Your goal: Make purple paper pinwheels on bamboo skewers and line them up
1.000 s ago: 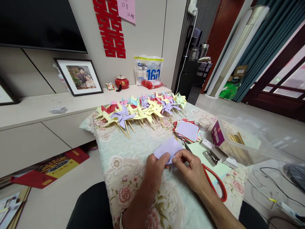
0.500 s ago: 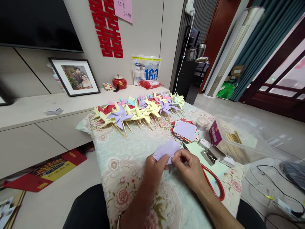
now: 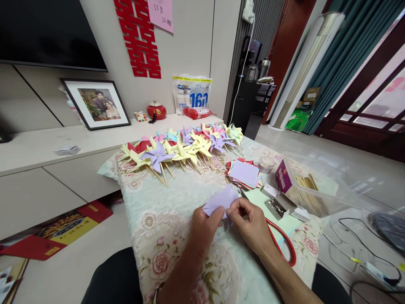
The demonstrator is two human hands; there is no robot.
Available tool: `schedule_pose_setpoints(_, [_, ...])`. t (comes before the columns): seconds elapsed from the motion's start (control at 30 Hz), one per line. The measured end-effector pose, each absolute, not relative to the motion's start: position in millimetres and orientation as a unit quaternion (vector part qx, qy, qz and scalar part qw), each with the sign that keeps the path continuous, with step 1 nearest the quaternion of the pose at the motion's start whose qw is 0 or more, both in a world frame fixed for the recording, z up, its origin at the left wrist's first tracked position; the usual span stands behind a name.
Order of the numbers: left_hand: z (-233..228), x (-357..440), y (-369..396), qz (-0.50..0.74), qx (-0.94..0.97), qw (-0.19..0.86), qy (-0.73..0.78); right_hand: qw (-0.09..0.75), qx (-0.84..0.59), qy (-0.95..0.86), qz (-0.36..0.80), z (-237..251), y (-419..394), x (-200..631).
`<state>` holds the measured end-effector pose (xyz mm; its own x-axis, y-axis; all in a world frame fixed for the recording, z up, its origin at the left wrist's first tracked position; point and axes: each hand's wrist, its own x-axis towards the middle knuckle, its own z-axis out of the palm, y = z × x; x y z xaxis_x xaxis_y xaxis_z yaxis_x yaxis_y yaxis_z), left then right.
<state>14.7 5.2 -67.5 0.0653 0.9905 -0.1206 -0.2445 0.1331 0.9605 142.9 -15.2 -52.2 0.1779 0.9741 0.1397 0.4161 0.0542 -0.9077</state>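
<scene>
A purple sheet of paper (image 3: 221, 201) is held between my two hands above the front of the table. My left hand (image 3: 207, 223) grips its left side, thumb on top. At the right edge, the thumb and fingers of my right hand (image 3: 248, 217) pinch the paper, and part of it looks bent there. Red-handled scissors (image 3: 289, 249) lie under and beside my right forearm, mostly hidden. Just beyond my hands rests a stack of coloured paper squares (image 3: 243, 173), a purple one on top. Finished paper pinwheels (image 3: 158, 156) on sticks lie in rows farther back.
Right of my hands are a small open box of metal pins (image 3: 276, 208), a white box (image 3: 270, 190) and a round clear container (image 3: 266, 164). A clear plastic bin (image 3: 335, 194) with wooden sticks (image 3: 306, 185) stands at the table's right edge. A flowered tablecloth (image 3: 171, 219) covers the table.
The view has shifted slightly. Both hands keep hold of the purple paper, with only small finger movements at its right edge; the paper looks a little more bent.
</scene>
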Motion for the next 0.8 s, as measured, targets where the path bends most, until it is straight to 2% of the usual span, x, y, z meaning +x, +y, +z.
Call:
schedule_pose_setpoints(0.27, [-61.1,17.7,5.1,0.523,0.419,0.599,0.438,0.467,-0.619,-0.563,0.286,-52.7,-14.4,143.5])
schedule_pose_setpoints(0.63, [-77.5,14.1,12.1,0.49,0.476,0.621,0.384,0.473,-0.625,-0.54,0.307,-53.3,-13.9,143.7])
schedule_pose_setpoints(0.8, [-78.5,15.3,13.3,0.489,0.47,0.608,0.412,0.47,-0.629,-0.529,0.322,-53.7,-13.7,143.4])
